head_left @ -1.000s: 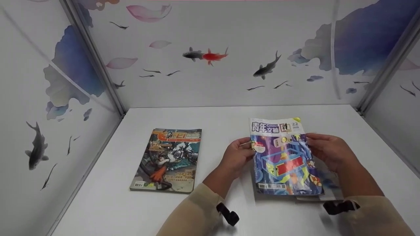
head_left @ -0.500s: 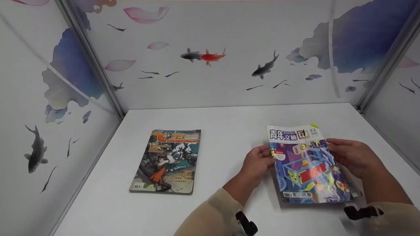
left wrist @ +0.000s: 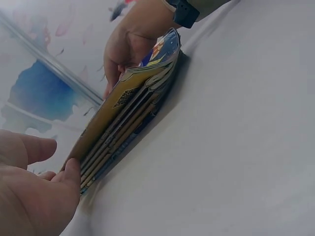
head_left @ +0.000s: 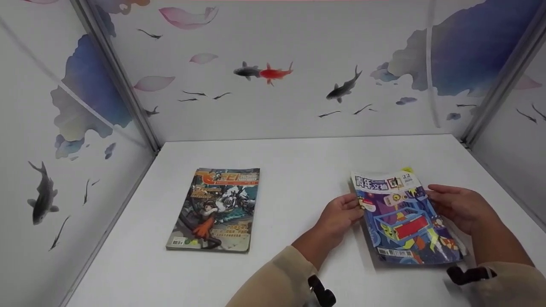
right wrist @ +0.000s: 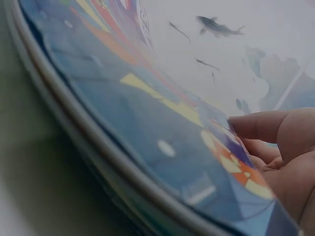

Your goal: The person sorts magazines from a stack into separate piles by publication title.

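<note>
A magazine (head_left: 407,226) with a white title band and purple-blue cover lies over a pile at the table's right. In the left wrist view, the pile's stacked page edges (left wrist: 129,125) show under a raised yellow cover (left wrist: 109,110). My left hand (head_left: 339,217) touches the magazine's left edge; its fingertips meet the corner while its thumb (left wrist: 39,149) stands apart. At the opposite edge rests my right hand (head_left: 463,209), its straight index finger (right wrist: 258,127) against the side. The lower magazines are mostly hidden in the head view.
Another magazine (head_left: 215,211), with a dark comic-style cover, lies flat on the left of the white table (head_left: 294,170). White panels (head_left: 273,111) painted with fish enclose the back and both sides.
Both hands have carried the purple-blue magazine right and toward me, covering the magazine beneath it. Over the last half second it has tilted slightly and come lower. The left magazine stays put.
</note>
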Demonstrator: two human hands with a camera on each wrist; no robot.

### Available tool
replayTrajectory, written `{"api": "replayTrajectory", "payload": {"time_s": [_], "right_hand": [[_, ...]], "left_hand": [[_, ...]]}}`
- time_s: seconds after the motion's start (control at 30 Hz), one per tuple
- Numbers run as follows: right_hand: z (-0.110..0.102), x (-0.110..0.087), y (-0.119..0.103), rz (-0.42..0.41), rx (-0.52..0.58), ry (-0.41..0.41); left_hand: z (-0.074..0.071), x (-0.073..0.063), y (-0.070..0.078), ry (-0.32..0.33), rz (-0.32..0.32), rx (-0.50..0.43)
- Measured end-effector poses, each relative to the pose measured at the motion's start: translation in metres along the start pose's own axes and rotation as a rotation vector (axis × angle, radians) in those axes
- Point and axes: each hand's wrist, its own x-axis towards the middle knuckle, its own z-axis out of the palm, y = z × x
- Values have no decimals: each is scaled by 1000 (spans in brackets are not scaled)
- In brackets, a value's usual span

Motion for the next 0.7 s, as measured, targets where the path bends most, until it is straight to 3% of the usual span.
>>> {"api": "replayTrajectory", "payload": {"time_s": [0.13,0.4,0.53,0.7], "right_hand": [[-5,0,1,-5,31,-20],[-10,1,1,24,-18,2],[-8,0,0,13,-21,-1],[-3,-3,-3,-17,88,1]], "left_hand": [[1,-2,-1,-57,10,-24],[1,-4,-2,-127,-21,1],[-2,-2,-3,-99,-39,-6],[-6,1,-3,-59,-26,-2]]}}
